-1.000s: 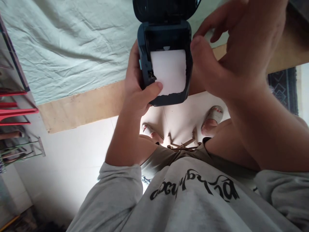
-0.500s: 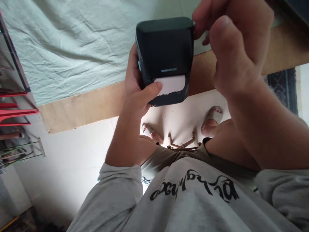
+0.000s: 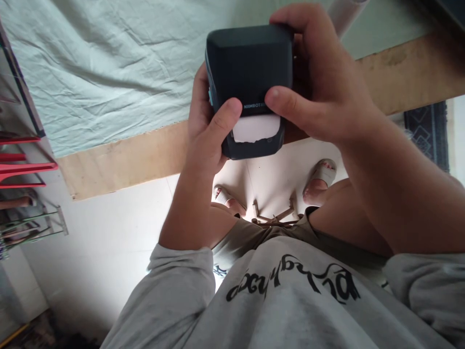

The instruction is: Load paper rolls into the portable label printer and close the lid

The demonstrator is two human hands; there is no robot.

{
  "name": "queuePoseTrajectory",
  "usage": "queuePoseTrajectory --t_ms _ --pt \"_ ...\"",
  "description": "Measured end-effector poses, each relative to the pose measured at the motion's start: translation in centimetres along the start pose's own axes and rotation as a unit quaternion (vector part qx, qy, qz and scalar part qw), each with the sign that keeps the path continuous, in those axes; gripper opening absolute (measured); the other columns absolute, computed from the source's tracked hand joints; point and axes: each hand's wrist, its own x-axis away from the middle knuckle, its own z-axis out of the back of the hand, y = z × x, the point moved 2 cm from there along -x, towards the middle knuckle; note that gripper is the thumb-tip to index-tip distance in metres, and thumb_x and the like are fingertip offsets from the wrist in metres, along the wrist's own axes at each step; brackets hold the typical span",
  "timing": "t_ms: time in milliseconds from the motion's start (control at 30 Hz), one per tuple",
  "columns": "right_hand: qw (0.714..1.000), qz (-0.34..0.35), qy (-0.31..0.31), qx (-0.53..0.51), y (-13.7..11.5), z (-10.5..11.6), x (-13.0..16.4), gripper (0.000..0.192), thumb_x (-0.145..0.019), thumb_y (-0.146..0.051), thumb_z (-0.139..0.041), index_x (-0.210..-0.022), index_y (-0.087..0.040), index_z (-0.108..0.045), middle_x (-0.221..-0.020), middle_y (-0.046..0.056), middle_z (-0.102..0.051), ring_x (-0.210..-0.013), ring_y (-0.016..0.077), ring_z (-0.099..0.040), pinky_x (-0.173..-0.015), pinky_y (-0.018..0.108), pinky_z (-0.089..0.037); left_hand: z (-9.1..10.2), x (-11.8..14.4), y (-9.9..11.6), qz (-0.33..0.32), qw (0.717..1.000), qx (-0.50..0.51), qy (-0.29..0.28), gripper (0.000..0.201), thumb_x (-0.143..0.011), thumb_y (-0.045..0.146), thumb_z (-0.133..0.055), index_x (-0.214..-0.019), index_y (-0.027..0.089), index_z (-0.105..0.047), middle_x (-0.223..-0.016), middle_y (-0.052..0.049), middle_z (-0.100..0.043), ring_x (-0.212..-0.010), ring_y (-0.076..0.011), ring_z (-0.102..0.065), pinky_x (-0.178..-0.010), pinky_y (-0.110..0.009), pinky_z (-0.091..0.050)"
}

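Observation:
A black label printer (image 3: 250,68) marked NIIMBOT is held up between my two hands, over the table's near edge. White label paper (image 3: 256,129) with a ragged edge shows at its near end. My left hand (image 3: 209,121) grips the left side, thumb on the front face just above the paper. On the other side, my right hand (image 3: 319,77) is closed round the printer, its thumb on the face by the lettering and its forefinger over the far corner. The remaining right fingers are mostly hidden behind the printer.
A pale green cloth (image 3: 119,63) covers the table, with a bare wooden edge (image 3: 123,157) towards me. A pale cylindrical thing (image 3: 347,14) stands beyond my right hand. Red bars (image 3: 29,169) and a metal rack (image 3: 36,225) are at the left. A patterned dark mat (image 3: 426,133) lies right.
My right hand has come in from the right and taken hold of the printer. My left thumb has shifted up off the paper onto the black face.

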Motion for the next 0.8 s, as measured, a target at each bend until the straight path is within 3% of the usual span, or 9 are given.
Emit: queuePoseTrajectory --t_ms 133,367,600,800 --pt "0.999 0.032 0.027 0.019 0.24 0.11 0.02 0.070 -0.068 -0.051 -0.054 -0.119 -0.007 -0.033 -0.114 0.009 -0.041 -0.093 0.0022 -0.043 -0.076 0.011 -0.039 -0.04 0.04 0.40 0.014 1.000 -0.006 0.001 0.032 -0.077 0.032 -0.054 -0.106 0.025 -0.043 -0.101 -0.002 -0.054 -0.094 -0.0193 -0.055 -0.065 -0.026 -0.046" --pt "1.000 0.003 0.003 -0.028 0.64 -0.10 0.16 0.069 -0.068 -0.051 -0.053 -0.119 -0.012 -0.027 -0.107 0.006 -0.043 -0.077 -0.0010 -0.040 -0.061 0.010 -0.037 -0.04 -0.17 0.82 0.064 0.997 -0.023 0.031 0.029 -0.080 0.046 -0.045 -0.101 0.026 -0.047 -0.111 -0.001 -0.054 -0.111 -0.0206 -0.048 -0.072 -0.027 -0.048" --pt "1.000 0.001 0.009 -0.030 0.09 -0.33 0.07 0.067 -0.068 -0.049 -0.054 -0.117 -0.013 -0.029 -0.109 0.007 -0.041 -0.083 0.0006 -0.040 -0.064 0.011 -0.039 -0.61 0.02 1.01 0.101 0.994 -0.019 0.025 0.025 -0.080 0.043 -0.048 -0.101 0.028 -0.046 -0.103 -0.001 -0.058 -0.095 -0.0197 -0.057 -0.073 -0.029 -0.050" --pt "0.999 -0.002 0.017 -0.032 0.01 -0.55 0.28 0.066 -0.071 -0.050 -0.051 -0.120 -0.013 -0.026 -0.106 0.004 -0.042 -0.075 -0.0015 -0.039 -0.067 0.012 -0.041 -0.50 -0.18 0.94 0.088 0.992 0.075 0.058 0.027 -0.087 0.038 -0.033 -0.093 0.022 -0.053 -0.100 -0.003 -0.059 -0.113 -0.0205 -0.048 -0.096 -0.035 -0.043"
